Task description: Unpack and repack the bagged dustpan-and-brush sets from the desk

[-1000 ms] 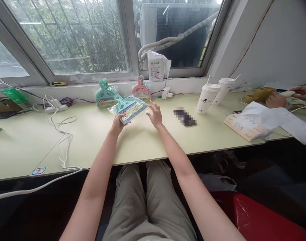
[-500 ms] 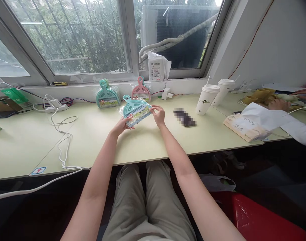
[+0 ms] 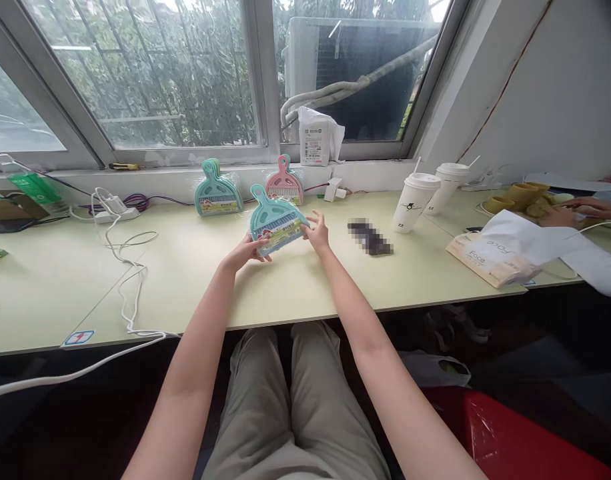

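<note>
Held set: Between our two hands, over the counter point(image 3: 285, 293), we have a teal dustpan set point(image 3: 276, 221) in clear wrapping, a printed label across its lower part. It tilts, handle up and toward the window point(image 3: 180, 73); we cannot tell whether its lower edge touches the counter.
Left grip: Our left hand point(image 3: 243, 253) is clamped on the set's lower left corner.
Right grip: Our right hand point(image 3: 317, 235) touches the right edge with its thumb side; we cannot tell whether the fingers close on it.
Back of counter: We see a stack of teal dustpans point(image 3: 216, 190) upright to the left and a pink dustpan point(image 3: 284, 181) upright behind the set.
To our right: A pixelated dark object point(image 3: 370, 237) lies near our right hand; beyond it stand two lidded white cups point(image 3: 413, 207), then a tissue pack point(image 3: 493, 257).
To our left: White cable point(image 3: 130, 293) trails from a power strip point(image 3: 116, 215).
Far right: A co-worker's hand point(image 3: 558, 217) is beside yellow rolls point(image 3: 520, 195).
</note>
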Demonstrator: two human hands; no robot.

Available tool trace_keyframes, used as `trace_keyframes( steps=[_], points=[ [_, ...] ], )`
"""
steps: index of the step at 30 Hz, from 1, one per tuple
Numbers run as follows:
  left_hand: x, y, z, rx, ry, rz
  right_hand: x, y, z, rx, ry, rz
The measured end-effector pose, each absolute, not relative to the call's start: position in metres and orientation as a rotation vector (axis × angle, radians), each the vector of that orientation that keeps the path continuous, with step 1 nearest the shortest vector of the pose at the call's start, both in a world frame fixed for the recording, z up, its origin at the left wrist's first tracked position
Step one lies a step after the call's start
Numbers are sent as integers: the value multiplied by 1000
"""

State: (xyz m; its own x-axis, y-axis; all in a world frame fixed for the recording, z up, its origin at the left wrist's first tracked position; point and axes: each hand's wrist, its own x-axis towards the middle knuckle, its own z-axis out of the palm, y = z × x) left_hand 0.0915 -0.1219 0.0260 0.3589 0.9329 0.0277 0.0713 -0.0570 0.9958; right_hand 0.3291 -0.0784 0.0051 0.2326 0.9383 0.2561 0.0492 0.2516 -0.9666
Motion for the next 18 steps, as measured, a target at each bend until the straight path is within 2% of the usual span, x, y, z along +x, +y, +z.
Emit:
trace_keyframes(
  steps=[3, 5, 10, 13, 18],
  points=[
    [92, -116, 21, 1440, 1078, 920, 329, -72, 1, -1184, -1127, 1134],
    [93, -113, 19, 1425, 1164, 956, 329, -71, -1, -1161, -1100, 1200],
    [99, -111, 24, 1361, 1150, 1228, 329, -74, 2, -1145, -944, 1150],
    [101, -112, 25, 1544, 1074, 1274, 330, -75, 4, -1143, -877, 1110],
    [102, -111, 16, 1778, 1401, 1350, 327, -80, 6, -1089, -1050, 1067]
  ],
)
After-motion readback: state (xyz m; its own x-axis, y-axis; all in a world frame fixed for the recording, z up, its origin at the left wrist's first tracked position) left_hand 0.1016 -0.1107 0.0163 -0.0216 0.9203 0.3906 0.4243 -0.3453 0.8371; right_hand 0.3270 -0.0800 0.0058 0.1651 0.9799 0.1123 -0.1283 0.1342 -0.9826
